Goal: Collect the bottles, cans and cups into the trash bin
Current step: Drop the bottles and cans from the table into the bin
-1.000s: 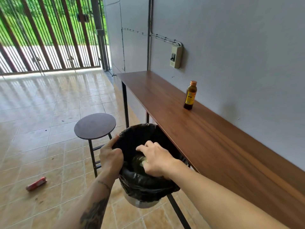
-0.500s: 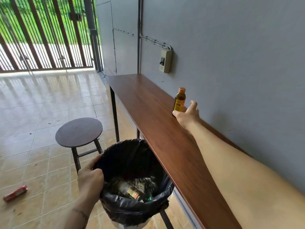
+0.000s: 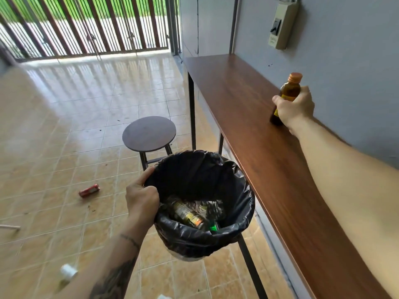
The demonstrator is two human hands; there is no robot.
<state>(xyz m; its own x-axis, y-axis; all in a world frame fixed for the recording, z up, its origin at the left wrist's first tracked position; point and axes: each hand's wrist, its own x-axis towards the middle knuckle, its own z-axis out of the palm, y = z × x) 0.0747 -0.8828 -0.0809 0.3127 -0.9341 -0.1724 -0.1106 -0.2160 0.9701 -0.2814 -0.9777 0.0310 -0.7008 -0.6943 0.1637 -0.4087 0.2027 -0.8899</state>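
the person stands beside the long brown wooden counter that runs along the grey wall, and the step in hand is the picking up of the small amber glass bottle with the orange cap and yellow label. the right hand is wrapped around the middle of this bottle, fingers on the wall side and thumb on the near side; the bottom of the bottle seems to rest on the counter or just above it, i cannot tell which. the left hand grips firmly the near-left rim of the round trash bin lined with a black plastic bag, holding it in the air just beside the counter edge. inside the bin lie already one labelled bottle and some crumpled plastic. i think the next move asks to lift the bottle, bring it over the open bag and let it drop. after this, a red crushed can waits on the tiled floor, left of the round dark stool, and a blurred white thing is low near the left arm, maybe a cup.
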